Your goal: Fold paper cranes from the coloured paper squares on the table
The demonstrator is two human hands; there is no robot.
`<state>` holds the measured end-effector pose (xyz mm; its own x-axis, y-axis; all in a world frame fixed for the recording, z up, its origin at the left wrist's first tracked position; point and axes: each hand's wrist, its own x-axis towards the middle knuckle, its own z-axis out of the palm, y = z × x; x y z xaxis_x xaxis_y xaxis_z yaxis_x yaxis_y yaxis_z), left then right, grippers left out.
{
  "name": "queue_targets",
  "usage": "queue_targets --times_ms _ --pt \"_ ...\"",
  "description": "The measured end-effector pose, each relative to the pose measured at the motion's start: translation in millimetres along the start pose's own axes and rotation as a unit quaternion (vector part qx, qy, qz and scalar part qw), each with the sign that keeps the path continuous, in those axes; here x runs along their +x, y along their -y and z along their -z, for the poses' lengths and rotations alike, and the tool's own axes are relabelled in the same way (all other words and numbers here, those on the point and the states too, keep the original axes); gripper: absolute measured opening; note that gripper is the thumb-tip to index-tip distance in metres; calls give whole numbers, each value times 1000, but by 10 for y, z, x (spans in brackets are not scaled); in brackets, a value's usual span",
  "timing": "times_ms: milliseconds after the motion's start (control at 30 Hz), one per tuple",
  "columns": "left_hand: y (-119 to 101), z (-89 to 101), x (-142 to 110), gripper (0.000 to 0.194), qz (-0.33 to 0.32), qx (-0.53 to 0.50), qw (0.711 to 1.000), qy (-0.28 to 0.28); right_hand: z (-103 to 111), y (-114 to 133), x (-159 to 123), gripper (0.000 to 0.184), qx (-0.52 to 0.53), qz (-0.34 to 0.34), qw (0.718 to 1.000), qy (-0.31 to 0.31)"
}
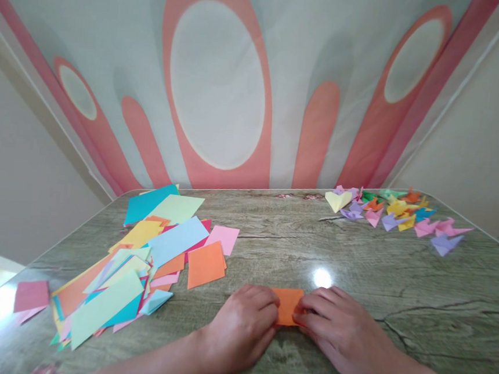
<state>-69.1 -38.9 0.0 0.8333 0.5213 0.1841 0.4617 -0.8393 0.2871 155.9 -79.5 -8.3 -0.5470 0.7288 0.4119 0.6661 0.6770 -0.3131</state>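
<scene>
A small orange piece of paper [288,305], a rectangle with straight edges, lies on the wood-patterned table between my hands. My left hand [250,320] grips its left end with curled fingers. At the right end, my right hand [337,323] pinches the paper between thumb and fingers. Both hands cover the ends of the sheet, so only its middle shows. To the left of my left hand lies an orange square sheet [206,265] with another orange edge peeking out under it.
Loose coloured paper sheets [108,308] are heaped on the table's left side, with a light blue sheet [179,240] across them. A dark pink square [31,296] lies at the far left. Several folded paper figures [398,209] cluster at the back right. A patterned wall covering [290,97] rises behind the table.
</scene>
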Motion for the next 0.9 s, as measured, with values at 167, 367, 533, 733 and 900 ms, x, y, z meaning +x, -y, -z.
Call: queue_targets --times_ms 167,367,533,733,900 --pt "27 -22 -5 13 22 -27 999 -25 -21 -6 -16 19 19 -17 1000 -1" --pt "14 -22 -9 6 76 -69 995 -14 -72 -44 -56 16 58 -79 995 21" --pt "0 -7 -2 14 136 -84 987 -12 -109 -43 -70 11 80 -92 992 18" --pt "17 -9 22 16 143 -103 984 -15 -137 -62 -67 13 96 -74 993 -6" --pt "21 -38 40 21 158 -133 978 -33 -166 -92 -74 13 92 -99 991 -9"
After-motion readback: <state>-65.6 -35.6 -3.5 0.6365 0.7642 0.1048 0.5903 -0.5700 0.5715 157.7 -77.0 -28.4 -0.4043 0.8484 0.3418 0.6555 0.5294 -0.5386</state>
